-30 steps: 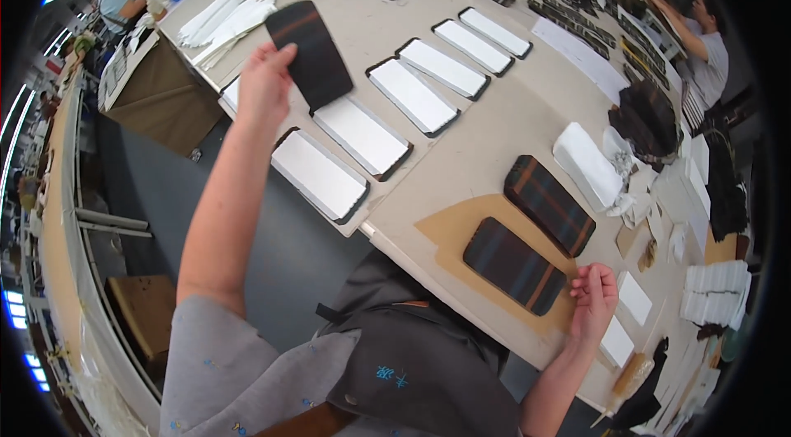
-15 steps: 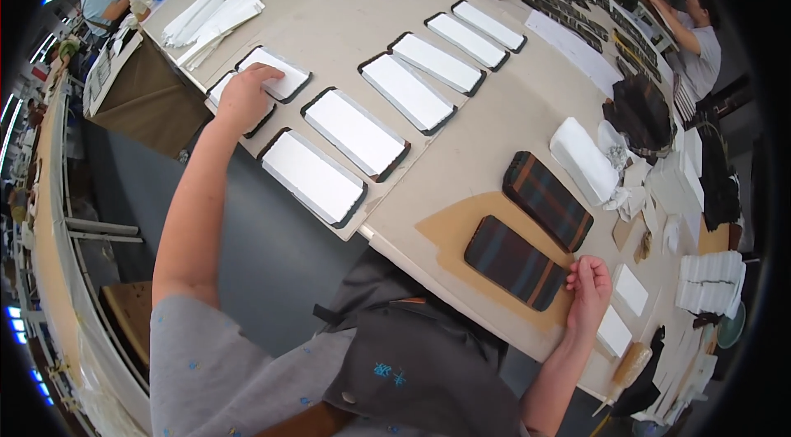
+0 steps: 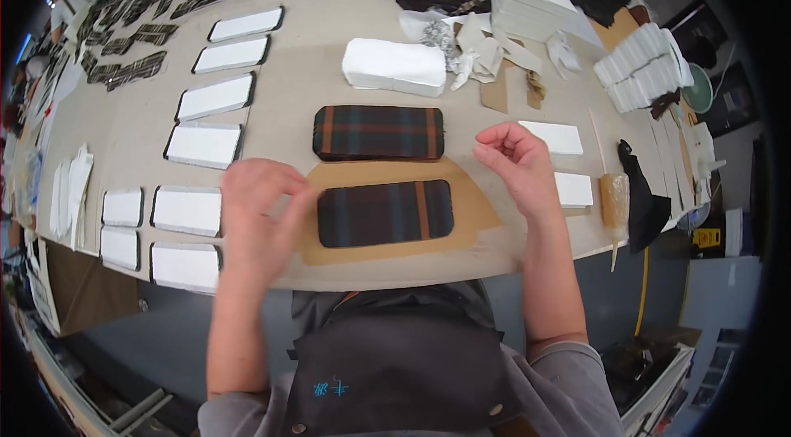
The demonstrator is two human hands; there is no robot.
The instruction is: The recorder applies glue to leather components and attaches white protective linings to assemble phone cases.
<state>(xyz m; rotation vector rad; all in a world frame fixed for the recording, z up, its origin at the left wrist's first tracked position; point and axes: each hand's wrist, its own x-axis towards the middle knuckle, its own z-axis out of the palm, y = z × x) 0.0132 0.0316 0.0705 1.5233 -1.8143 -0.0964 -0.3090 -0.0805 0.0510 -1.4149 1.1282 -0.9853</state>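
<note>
Two dark plaid fabric panels with rounded corners lie one behind the other in front of me. The near plaid panel (image 3: 379, 213) rests on a tan patch of the table; the far plaid panel (image 3: 377, 133) sits just behind it. My left hand (image 3: 262, 210), blurred by motion, hovers by the near panel's left edge, its thumb apart from the fingers and nothing visible in it. Above the table right of the far panel is my right hand (image 3: 519, 161), fingers loosely curled, thumb slightly apart, holding nothing visible. White dark-edged panels (image 3: 188, 210) lie left of my left hand.
More white panels run in a column (image 3: 216, 98) toward the back left. A thick white stack (image 3: 394, 66) stands behind the plaid panels. White blocks (image 3: 574, 189) and an amber-coloured bottle (image 3: 615, 198) with a thin tip lie at right. Plaid fabric pieces (image 3: 148, 13) cover the far left.
My view has swung to the right. My left hand has left the white panel at the left and come over beside the plaid panels. The right hand has moved from the near panel toward the far one.
</note>
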